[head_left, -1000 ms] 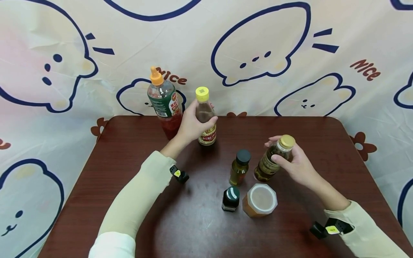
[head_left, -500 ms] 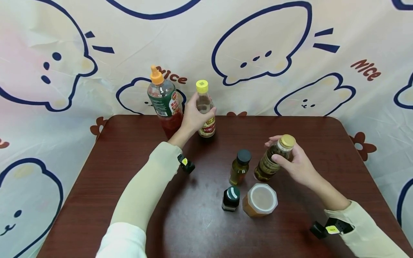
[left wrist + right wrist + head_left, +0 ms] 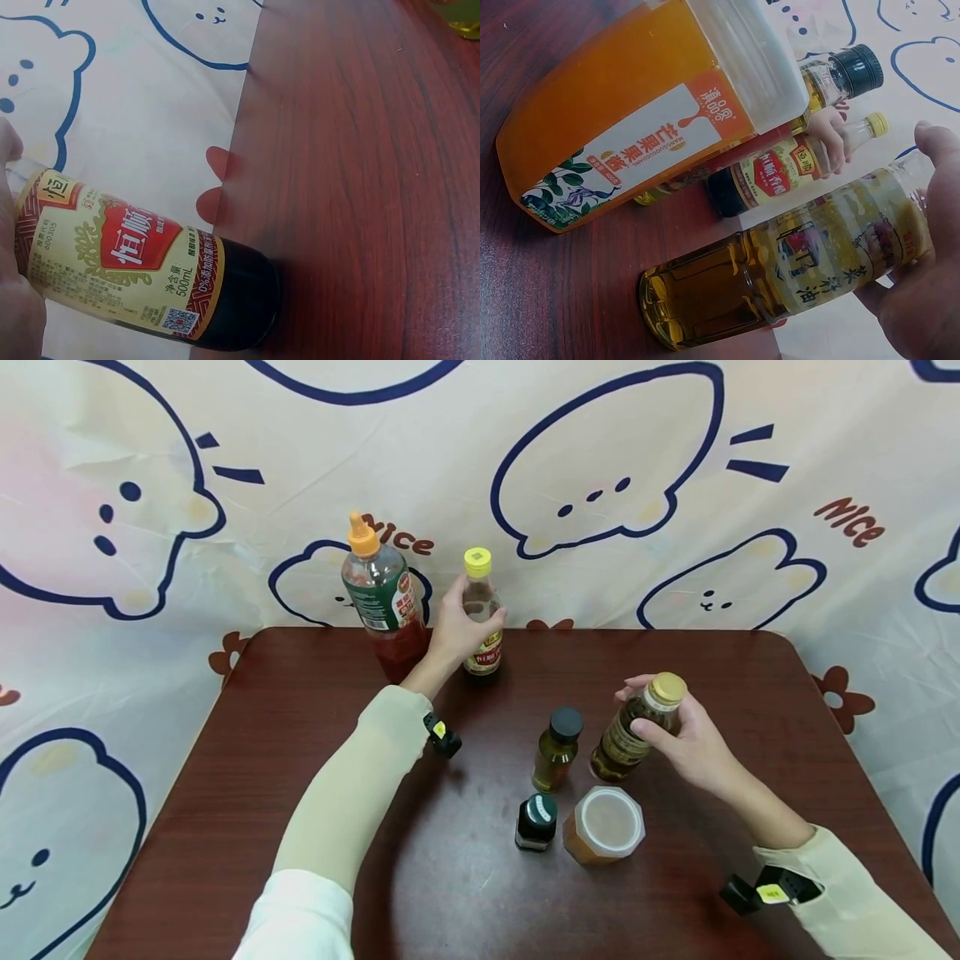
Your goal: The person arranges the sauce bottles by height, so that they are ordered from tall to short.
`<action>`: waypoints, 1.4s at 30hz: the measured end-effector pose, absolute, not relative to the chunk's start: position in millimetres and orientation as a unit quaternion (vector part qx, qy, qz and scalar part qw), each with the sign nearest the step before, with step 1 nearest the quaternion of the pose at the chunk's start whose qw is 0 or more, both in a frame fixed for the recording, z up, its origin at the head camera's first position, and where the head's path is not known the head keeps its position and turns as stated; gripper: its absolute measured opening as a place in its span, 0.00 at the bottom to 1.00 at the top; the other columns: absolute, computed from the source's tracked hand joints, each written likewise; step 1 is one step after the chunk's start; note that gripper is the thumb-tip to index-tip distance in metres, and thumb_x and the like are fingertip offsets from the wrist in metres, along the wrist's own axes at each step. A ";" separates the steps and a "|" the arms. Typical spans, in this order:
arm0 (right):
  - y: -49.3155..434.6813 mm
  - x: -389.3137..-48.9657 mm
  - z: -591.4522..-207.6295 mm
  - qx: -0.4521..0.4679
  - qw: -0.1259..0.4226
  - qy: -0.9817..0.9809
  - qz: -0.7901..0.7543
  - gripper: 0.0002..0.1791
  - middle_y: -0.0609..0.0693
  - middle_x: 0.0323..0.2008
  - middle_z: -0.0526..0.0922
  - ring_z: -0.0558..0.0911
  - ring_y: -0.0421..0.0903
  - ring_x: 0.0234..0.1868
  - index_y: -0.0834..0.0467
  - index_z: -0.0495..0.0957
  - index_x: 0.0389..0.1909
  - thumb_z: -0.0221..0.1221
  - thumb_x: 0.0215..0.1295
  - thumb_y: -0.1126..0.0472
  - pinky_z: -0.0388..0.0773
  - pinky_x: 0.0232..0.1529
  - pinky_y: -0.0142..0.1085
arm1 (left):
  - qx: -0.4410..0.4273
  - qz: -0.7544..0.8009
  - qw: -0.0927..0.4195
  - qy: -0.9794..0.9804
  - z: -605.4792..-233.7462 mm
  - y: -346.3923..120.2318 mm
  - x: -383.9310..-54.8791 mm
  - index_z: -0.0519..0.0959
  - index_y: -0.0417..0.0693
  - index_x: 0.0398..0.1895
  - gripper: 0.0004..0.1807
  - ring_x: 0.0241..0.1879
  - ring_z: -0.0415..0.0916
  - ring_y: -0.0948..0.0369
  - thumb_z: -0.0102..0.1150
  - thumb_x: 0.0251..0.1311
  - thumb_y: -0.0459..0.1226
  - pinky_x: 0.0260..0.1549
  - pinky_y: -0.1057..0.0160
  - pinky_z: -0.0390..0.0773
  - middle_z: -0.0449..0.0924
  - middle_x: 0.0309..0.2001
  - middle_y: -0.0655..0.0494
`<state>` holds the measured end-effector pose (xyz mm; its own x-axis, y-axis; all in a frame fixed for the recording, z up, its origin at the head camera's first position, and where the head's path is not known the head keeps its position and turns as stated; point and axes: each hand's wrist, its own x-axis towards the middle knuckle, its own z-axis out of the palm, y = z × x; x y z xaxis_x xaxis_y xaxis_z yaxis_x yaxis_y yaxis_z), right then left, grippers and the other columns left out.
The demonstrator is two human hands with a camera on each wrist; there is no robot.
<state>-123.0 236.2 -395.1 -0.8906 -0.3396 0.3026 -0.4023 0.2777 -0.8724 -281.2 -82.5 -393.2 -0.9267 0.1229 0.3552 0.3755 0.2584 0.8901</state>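
My left hand (image 3: 459, 633) grips a vinegar bottle (image 3: 489, 653) with a yellow cap by its upper part, at the table's back edge. Its red and cream label (image 3: 142, 255) faces the left wrist camera; whether its base touches the table I cannot tell. My right hand (image 3: 699, 750) holds a rapeseed oil bottle (image 3: 621, 747) with a gold cap round its upper part, thumb on the near side. In the right wrist view this oil bottle (image 3: 780, 262) is half transparent, with golden oil inside.
A squeeze bottle of red sauce (image 3: 386, 610) stands left of the vinegar. Between the hands are a small black-capped oil bottle (image 3: 555, 756), a small dark green-capped bottle (image 3: 536, 827) and a mango jam jar (image 3: 600, 839). A patterned cloth (image 3: 420, 460) hangs behind the table.
My left hand has carried the vinegar bottle back toward the table's far edge, then slightly right. The right hand and its oil bottle have stayed in place.
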 end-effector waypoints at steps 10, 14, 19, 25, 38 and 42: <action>234.3 -123.6 -394.5 0.233 0.031 -0.799 0.554 0.25 0.61 0.55 0.81 0.80 0.38 0.58 0.65 0.69 0.65 0.57 0.67 0.77 0.72 0.57 0.26 | -0.155 -0.585 0.106 -0.789 -394.9 -84.6 -285.8 0.71 0.38 0.57 0.23 0.55 0.78 0.53 0.68 0.61 0.32 0.58 0.56 0.78 0.80 0.53 0.44; 234.0 -124.4 -393.4 0.233 0.030 -0.800 0.552 0.25 0.60 0.55 0.81 0.80 0.40 0.58 0.65 0.69 0.64 0.57 0.67 0.78 0.72 0.57 0.26 | -0.159 -0.589 0.099 -0.786 -396.0 -85.5 -287.7 0.70 0.36 0.58 0.25 0.56 0.78 0.52 0.68 0.62 0.33 0.59 0.55 0.77 0.79 0.54 0.42; 233.3 -125.3 -392.1 0.232 0.036 -0.806 0.544 0.25 0.57 0.54 0.82 0.80 0.43 0.58 0.65 0.70 0.64 0.57 0.67 0.77 0.72 0.57 0.26 | -0.162 -0.602 0.094 -0.776 -396.6 -86.3 -288.7 0.70 0.36 0.59 0.26 0.56 0.77 0.51 0.69 0.61 0.35 0.60 0.51 0.76 0.79 0.54 0.42; 232.8 -125.4 -390.1 0.235 0.046 -0.808 0.539 0.21 0.58 0.52 0.83 0.81 0.41 0.55 0.66 0.72 0.60 0.56 0.67 0.77 0.72 0.56 0.25 | -0.163 -0.599 0.096 -0.778 -399.1 -86.0 -288.8 0.70 0.38 0.59 0.26 0.56 0.77 0.53 0.69 0.61 0.34 0.59 0.56 0.76 0.79 0.53 0.44; 231.8 -135.1 -380.5 0.249 0.050 -0.822 0.510 0.16 0.55 0.50 0.83 0.80 0.38 0.53 0.67 0.74 0.58 0.54 0.71 0.75 0.71 0.54 0.26 | -0.169 -0.598 0.109 -0.776 -402.3 -86.1 -289.3 0.70 0.39 0.58 0.24 0.54 0.78 0.55 0.68 0.62 0.34 0.57 0.58 0.77 0.79 0.51 0.48; 232.4 -141.5 -373.1 0.245 0.044 -0.824 0.509 0.15 0.52 0.51 0.83 0.80 0.38 0.54 0.66 0.74 0.58 0.52 0.74 0.72 0.71 0.54 0.27 | -0.171 -0.600 0.110 -0.774 -402.3 -85.3 -289.5 0.70 0.36 0.58 0.24 0.53 0.78 0.55 0.68 0.61 0.34 0.57 0.57 0.77 0.78 0.51 0.47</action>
<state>-141.5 232.4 -373.1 -0.8757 -0.3602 0.3215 -0.4488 0.3620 -0.8170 -289.5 -85.3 -402.3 -0.9172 0.1339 0.3752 0.3968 0.2224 0.8906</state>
